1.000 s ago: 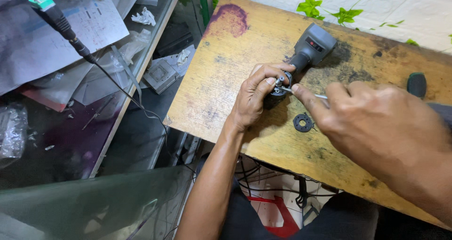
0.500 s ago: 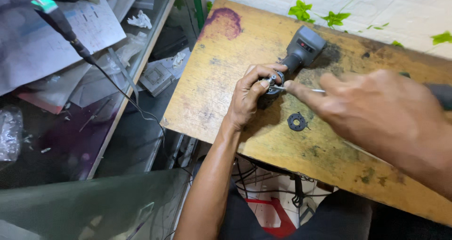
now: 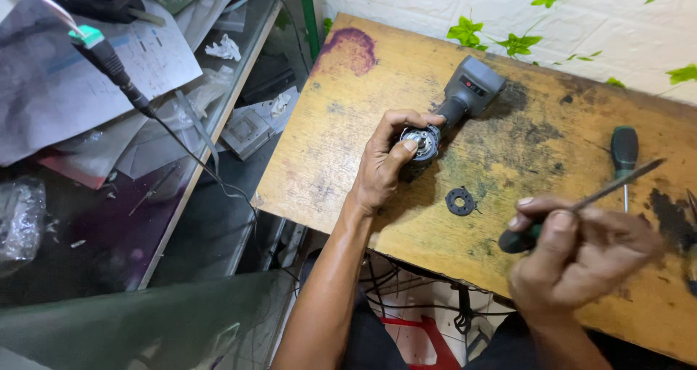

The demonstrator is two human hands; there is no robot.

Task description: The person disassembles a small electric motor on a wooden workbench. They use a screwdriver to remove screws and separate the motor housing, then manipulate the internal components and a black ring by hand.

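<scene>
Two hands are busy at the worn wooden tabletop [image 3: 348,152]. One, the left hand [image 3: 385,163], has its fingers clamped round the metal nose of a grey power tool [image 3: 454,112] lying on the wood — thumb pressed on the exposed front. Off to the side, the right hand [image 3: 581,257] grips a screwdriver [image 3: 581,206], fingers closed on its handle (blurred). A black ring [image 3: 460,201] lies between them; a second, green-handled screwdriver [image 3: 624,156] rests beyond.
</scene>
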